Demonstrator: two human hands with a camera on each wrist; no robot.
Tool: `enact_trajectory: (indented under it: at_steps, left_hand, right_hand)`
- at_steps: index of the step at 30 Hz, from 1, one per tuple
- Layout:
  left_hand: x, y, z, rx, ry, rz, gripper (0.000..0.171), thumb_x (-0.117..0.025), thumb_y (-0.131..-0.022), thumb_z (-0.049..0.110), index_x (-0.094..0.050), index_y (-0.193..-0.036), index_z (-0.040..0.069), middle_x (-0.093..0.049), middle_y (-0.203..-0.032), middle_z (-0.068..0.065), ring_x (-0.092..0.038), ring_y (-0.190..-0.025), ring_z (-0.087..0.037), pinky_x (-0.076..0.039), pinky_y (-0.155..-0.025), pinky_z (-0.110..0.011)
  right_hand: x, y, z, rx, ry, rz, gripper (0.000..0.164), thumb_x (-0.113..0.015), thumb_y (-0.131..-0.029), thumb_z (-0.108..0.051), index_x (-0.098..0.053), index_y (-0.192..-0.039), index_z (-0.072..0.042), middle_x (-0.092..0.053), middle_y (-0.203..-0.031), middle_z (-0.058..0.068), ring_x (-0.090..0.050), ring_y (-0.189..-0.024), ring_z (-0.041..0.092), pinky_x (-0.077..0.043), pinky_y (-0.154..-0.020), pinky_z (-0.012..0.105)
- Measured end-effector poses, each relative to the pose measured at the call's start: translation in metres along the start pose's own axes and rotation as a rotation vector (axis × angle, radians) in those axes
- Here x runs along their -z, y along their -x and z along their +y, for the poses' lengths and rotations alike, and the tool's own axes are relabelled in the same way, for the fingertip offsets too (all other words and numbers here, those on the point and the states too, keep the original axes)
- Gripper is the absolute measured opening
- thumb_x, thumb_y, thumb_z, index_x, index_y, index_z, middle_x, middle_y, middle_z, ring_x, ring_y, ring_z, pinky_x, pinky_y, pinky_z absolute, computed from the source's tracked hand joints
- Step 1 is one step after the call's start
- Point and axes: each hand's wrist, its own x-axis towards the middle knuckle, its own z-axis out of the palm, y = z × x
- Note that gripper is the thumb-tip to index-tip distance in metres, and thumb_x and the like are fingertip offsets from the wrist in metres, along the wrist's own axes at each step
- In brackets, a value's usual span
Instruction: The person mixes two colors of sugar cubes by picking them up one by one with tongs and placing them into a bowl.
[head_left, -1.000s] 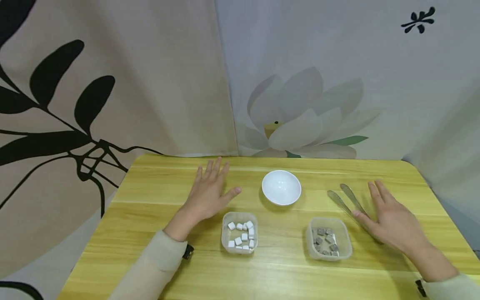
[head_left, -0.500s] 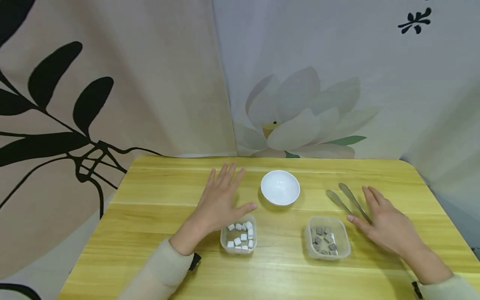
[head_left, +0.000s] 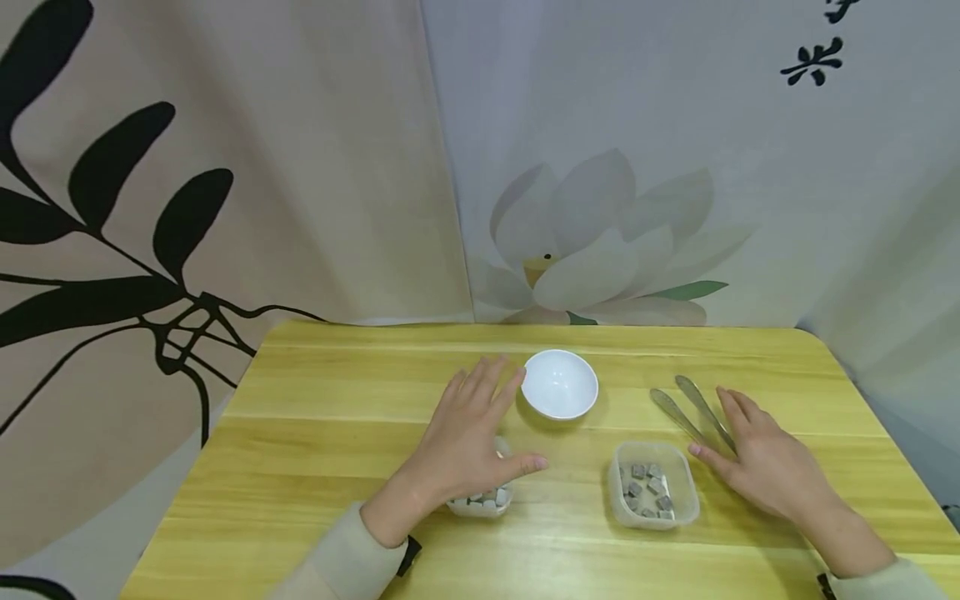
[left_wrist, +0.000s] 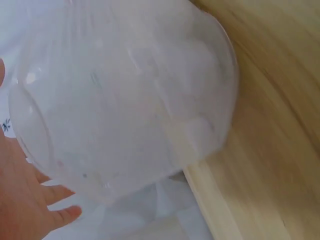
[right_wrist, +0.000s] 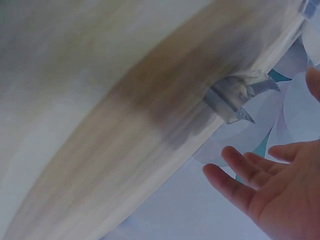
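Note:
My left hand (head_left: pixel 468 450), fingers spread, hangs over a clear plastic box (head_left: pixel 480 510) of white cubes (head_left: pixel 501 497) and covers most of it. In the left wrist view that box (left_wrist: pixel 125 110) fills the middle, with the fingers (left_wrist: pixel 60 217) beyond it. On the right, my right hand (head_left: pixel 776 462) is over a pair of metal tongs (head_left: pixel 705 408), hiding their near end. Its fingers are straight; in the right wrist view they (right_wrist: pixel 230 187) stand apart from the tongs (right_wrist: pixel 227 102).
A white bowl (head_left: pixel 559 385) stands at the back, just right of my left fingertips. Between the hands is a second plastic box (head_left: pixel 687 483) with several grey cubes (head_left: pixel 655 485). The wooden table (head_left: pixel 315 458) ends against a patterned curtain (head_left: pixel 360 167).
My left hand has moved right and nearer, from beside the box of white cubes to over it. My right hand has shifted slightly left along the tongs.

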Motion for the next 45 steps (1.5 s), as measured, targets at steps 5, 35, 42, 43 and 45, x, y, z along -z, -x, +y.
enact_trajectory:
  at_steps: [5, 35, 42, 43, 45]
  left_hand:
    - [-0.003, -0.002, 0.009, -0.022, -0.020, 0.010, 0.111, -0.061, -0.085, 0.081, -0.030, -0.166, 0.013, -0.026, -0.170, -0.012, -0.029, -0.154, -0.037, -0.029, -0.120, -0.058]
    - [-0.032, -0.009, 0.083, -0.131, -0.021, -0.104, 0.118, -0.064, -0.082, 0.083, -0.025, -0.166, 0.010, -0.030, -0.169, -0.012, -0.038, -0.150, -0.029, -0.035, -0.121, -0.047]
    - [-0.039, -0.012, 0.099, -0.053, 0.140, -0.194, 0.117, -0.075, -0.083, 0.071, -0.023, -0.166, 0.007, -0.030, -0.169, -0.012, -0.034, -0.152, -0.028, -0.037, -0.120, -0.044]
    - [-0.040, -0.013, 0.101, -0.040, 0.155, -0.203, 0.117, -0.077, -0.083, 0.070, -0.023, -0.166, 0.007, -0.030, -0.169, -0.011, -0.034, -0.152, -0.028, -0.037, -0.120, -0.044]
    - [-0.042, -0.014, 0.105, -0.015, 0.182, -0.222, 0.117, -0.079, -0.082, 0.068, -0.023, -0.166, 0.007, -0.031, -0.168, -0.010, -0.036, -0.152, -0.026, -0.039, -0.119, -0.043]
  right_hand:
    - [0.000, -0.001, -0.002, -0.001, -0.001, -0.002, 0.099, -0.068, -0.097, -0.056, -0.030, -0.156, 0.014, -0.040, -0.149, 0.040, -0.048, -0.127, 0.061, -0.050, -0.087, 0.072]
    - [-0.005, -0.005, -0.004, -0.032, -0.013, -0.055, 0.086, -0.074, -0.094, -0.049, -0.044, -0.144, 0.014, -0.057, -0.126, 0.038, -0.059, -0.114, 0.054, -0.054, -0.080, 0.068]
    - [-0.008, -0.005, 0.000, -0.016, -0.007, -0.047, 0.079, -0.080, -0.092, -0.038, -0.047, -0.140, 0.016, -0.061, -0.114, 0.034, -0.064, -0.103, 0.050, -0.056, -0.075, 0.064]
    - [-0.008, -0.005, 0.001, -0.015, -0.007, -0.045, 0.078, -0.080, -0.092, -0.036, -0.047, -0.139, 0.016, -0.061, -0.113, 0.034, -0.065, -0.102, 0.050, -0.056, -0.074, 0.063]
    - [-0.009, -0.005, 0.002, -0.013, -0.011, -0.044, 0.075, -0.080, -0.092, -0.033, -0.047, -0.138, 0.017, -0.062, -0.112, 0.034, -0.065, -0.101, 0.050, -0.056, -0.073, 0.063]
